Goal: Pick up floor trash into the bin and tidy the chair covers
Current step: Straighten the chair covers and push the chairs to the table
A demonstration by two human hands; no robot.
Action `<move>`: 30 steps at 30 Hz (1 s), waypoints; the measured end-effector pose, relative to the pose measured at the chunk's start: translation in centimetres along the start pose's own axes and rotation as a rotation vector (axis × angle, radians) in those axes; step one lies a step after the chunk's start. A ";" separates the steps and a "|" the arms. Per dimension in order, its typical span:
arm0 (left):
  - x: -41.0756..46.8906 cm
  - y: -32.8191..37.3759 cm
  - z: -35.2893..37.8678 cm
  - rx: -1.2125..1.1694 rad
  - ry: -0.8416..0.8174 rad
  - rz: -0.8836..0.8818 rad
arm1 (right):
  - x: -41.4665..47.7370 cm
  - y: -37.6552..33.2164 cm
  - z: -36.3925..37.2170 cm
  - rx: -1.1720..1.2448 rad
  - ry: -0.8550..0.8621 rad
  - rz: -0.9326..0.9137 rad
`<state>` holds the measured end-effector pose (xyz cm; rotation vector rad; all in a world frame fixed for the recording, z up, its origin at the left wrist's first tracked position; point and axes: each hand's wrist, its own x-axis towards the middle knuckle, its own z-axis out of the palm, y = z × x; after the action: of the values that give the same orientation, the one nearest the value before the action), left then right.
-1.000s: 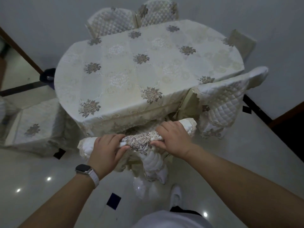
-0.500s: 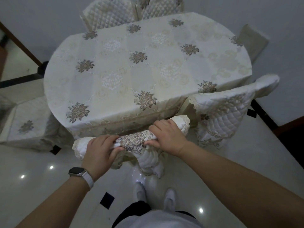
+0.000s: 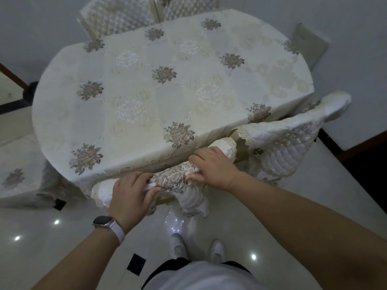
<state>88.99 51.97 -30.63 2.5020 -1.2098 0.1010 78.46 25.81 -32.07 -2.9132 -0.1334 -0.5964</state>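
Two hands hold the top edge of the chair cover [image 3: 171, 178], one at each side of its brown flower patch. The left hand [image 3: 130, 191] has its fingers curled over the padded roll and squeezes it. The right hand [image 3: 213, 166] does the same a little farther along, so both are closed tight on the cloth. Between the hands the cover bunches up. Below them it hangs down in soft puffy folds toward the floor [image 3: 62, 248]. It looks light, thick and squashy, so I think it will bend and slide instead of staying in shape. It probably will not break, but its lacy edge could catch or tear if pulled hard. The best place to hold it seems to be the thick top roll, wide apart like this. Just past the fingers is the tablecloth [image 3: 167, 91]. Out beyond the right hand, another quilted cover [image 3: 293, 139] sits crooked on the next chair.
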 end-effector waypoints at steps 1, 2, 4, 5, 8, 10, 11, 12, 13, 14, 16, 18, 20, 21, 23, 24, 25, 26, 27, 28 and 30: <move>0.3 -0.1 0.1 -0.011 -0.001 0.007 | 0.3 0.2 0.1 -0.001 0.001 -0.001; 0.6 -0.3 0.3 -0.024 -0.001 0.017 | 0.5 0.4 0.2 -0.002 0.002 0.000; 1.1 -0.6 0.5 -0.055 0.005 0.041 | 0.7 0.8 0.5 -0.015 -0.005 -0.002; 1.3 -0.7 0.6 -0.067 0.005 0.052 | 0.7 1.0 0.6 -0.023 -0.011 -0.003; 1.8 -0.5 0.8 -0.076 0.007 0.078 | 0.7 1.7 0.6 -0.018 -0.027 0.004; 2.0 -0.3 0.9 -0.076 0.012 0.084 | 0.7 2.0 0.5 -0.015 -0.046 0.004; 2.0 -0.2 1.0 -0.076 0.014 0.084 | 0.7 2.1 0.5 -0.013 -0.053 0.004; 2.0 -0.2 1.0 -0.074 0.013 0.082 | 0.7 2.1 0.4 -0.010 -0.057 0.007; 2.0 -0.2 1.0 -0.071 0.013 0.080 | 0.7 2.1 0.4 -0.005 -0.060 0.013; 2.0 -0.2 1.0 -0.070 0.013 0.078 | 0.7 2.1 0.4 0.001 -0.063 0.020; 1.9 -0.2 1.0 -0.074 0.011 0.075 | 0.7 1.9 0.2 0.010 -0.080 0.031; 1.9 -0.2 1.0 -0.071 0.002 0.069 | 0.8 1.8 -0.1 0.021 -0.103 0.036; 1.9 -0.2 0.8 -0.066 -0.013 0.060 | 0.9 1.6 -0.5 0.040 -0.144 0.050; 1.8 -0.1 0.7 -0.068 -0.023 0.049 | 0.9 1.5 -0.7 0.050 -0.177 0.060; 1.8 0.2 0.4 -0.075 -0.052 0.017 | 1.1 1.3 -1.6 0.081 -0.263 0.084; 1.7 0.4 0.2 -0.079 -0.062 0.000 | 1.2 1.1 -2.1 0.104 -0.300 0.093; 1.6 0.7 -0.1 -0.084 -0.067 -0.018 | 1.3 0.9 -2.6 0.126 -0.335 0.087; 1.4 0.9 -0.5 -0.091 -0.068 -0.037 | 1.5 0.7 -3.0 0.140 -0.354 0.061; 1.2 1.2 -1.0 -0.098 -0.063 -0.056 | 1.8 0.4 -3.3 0.152 -0.349 0.023; 0.8 1.4 -1.5 -0.102 -0.050 -0.074 | 2.2 0.0 -3.5 0.167 -0.328 -0.014; -0.2 1.8 -2.7 -0.102 -0.023 -0.121 | 3.3 -1.3 -3.4 0.201 -0.282 -0.061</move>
<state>87.71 52.00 -27.60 2.4857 -1.0416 -0.0200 80.03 26.67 -27.48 -2.7861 -0.2991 -0.1650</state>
